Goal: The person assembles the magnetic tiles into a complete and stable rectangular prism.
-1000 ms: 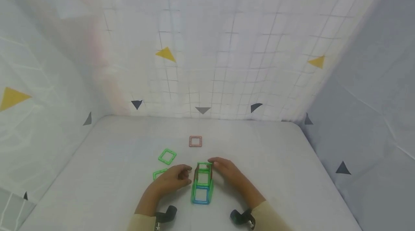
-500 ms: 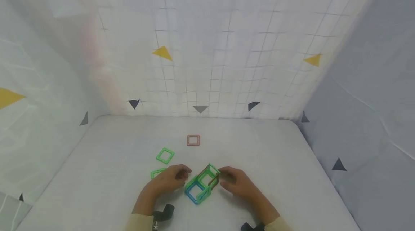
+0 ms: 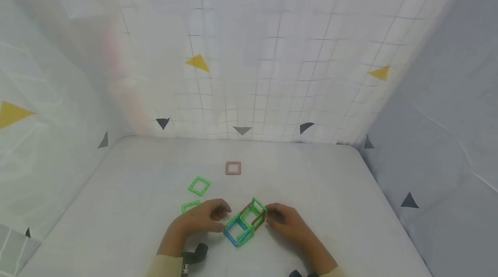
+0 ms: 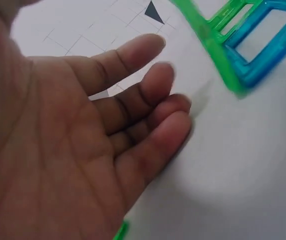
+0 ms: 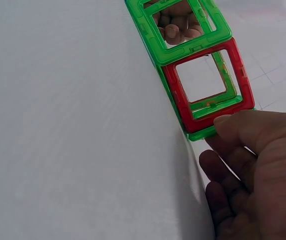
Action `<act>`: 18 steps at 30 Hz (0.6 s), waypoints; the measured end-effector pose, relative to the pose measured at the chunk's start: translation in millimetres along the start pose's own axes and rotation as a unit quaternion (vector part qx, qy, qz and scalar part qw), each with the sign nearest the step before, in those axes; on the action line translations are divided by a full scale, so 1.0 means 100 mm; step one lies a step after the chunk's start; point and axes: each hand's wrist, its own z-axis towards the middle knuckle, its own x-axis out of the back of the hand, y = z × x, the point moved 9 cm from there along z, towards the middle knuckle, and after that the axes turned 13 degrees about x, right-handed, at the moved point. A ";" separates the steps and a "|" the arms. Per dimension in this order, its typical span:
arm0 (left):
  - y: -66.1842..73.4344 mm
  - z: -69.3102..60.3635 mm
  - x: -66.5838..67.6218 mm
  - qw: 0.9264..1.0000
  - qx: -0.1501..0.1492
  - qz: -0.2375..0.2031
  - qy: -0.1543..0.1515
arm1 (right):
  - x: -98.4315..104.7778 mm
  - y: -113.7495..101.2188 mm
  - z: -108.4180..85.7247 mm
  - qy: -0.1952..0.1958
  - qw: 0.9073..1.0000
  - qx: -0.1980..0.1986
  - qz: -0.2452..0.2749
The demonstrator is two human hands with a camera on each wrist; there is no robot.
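Observation:
A structure of joined magnetic tiles [image 3: 232, 239], open square frames in blue, green and red, stands on the table at a slant between the hands. My right hand [image 3: 288, 223] pinches its far right end; in the right wrist view the thumb lies at the corner of a red tile [image 5: 245, 90], beside a green tile [image 5: 155, 37]. My left hand [image 3: 203, 216] is to the left of the structure, its fingers relaxed and loosely bent, holding nothing. In the left wrist view a gap shows between these fingers and the blue tile [image 4: 268, 55].
On the white table [image 3: 334, 190], a loose red square tile [image 3: 233, 174] lies farther back. A loose green tile [image 3: 190, 188] lies left of it, and another green tile [image 3: 183, 208] is partly hidden behind my left hand. Pale sheets enclose the back and sides.
My right hand has moved right and nearer the body, and the tile structure has turned from straight to slanted, its far end to the right. My left hand has stayed nearly still.

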 end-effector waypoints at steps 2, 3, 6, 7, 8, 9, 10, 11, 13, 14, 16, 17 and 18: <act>0.01 -0.01 -0.01 1.000 0.002 -0.003 -0.004 | -0.01 0.01 0.00 -0.001 1.000 -0.002 -0.001; 0.01 -0.01 -0.02 1.000 0.001 -0.006 -0.006 | -0.01 0.02 0.00 -0.002 1.000 -0.003 -0.002; 0.02 -0.01 -0.04 1.000 0.003 -0.002 -0.006 | -0.03 0.03 -0.01 -0.002 1.000 -0.003 -0.005; 0.02 0.00 -0.05 1.000 0.006 0.002 -0.004 | -0.02 0.03 0.00 -0.002 1.000 -0.003 -0.005; 0.02 0.01 -0.05 1.000 0.008 0.006 -0.001 | -0.02 0.03 0.00 -0.002 1.000 -0.002 -0.005; 0.02 0.02 -0.05 1.000 0.008 0.011 0.002 | -0.02 0.03 0.00 -0.001 1.000 -0.002 -0.005; 0.02 0.03 -0.05 1.000 0.010 0.015 0.005 | -0.02 0.03 0.00 -0.001 1.000 -0.001 -0.005; 0.01 0.04 -0.05 1.000 0.010 0.018 0.007 | -0.02 0.03 -0.01 0.000 1.000 0.000 -0.004; 0.01 0.06 -0.05 1.000 0.008 0.021 0.011 | -0.02 0.02 -0.01 0.000 1.000 0.003 -0.010; 0.00 0.07 -0.05 1.000 0.007 0.021 0.013 | -0.02 0.01 -0.01 -0.001 1.000 0.005 -0.016; -0.01 0.09 -0.05 1.000 0.002 0.021 0.018 | -0.02 -0.02 -0.01 -0.003 1.000 0.012 -0.026; -0.01 0.09 -0.04 1.000 0.001 0.021 0.022 | -0.02 -0.03 -0.01 -0.004 0.999 0.016 -0.031; -0.01 0.10 -0.04 0.999 -0.002 0.021 0.025 | -0.02 -0.05 -0.02 -0.005 0.999 0.019 -0.039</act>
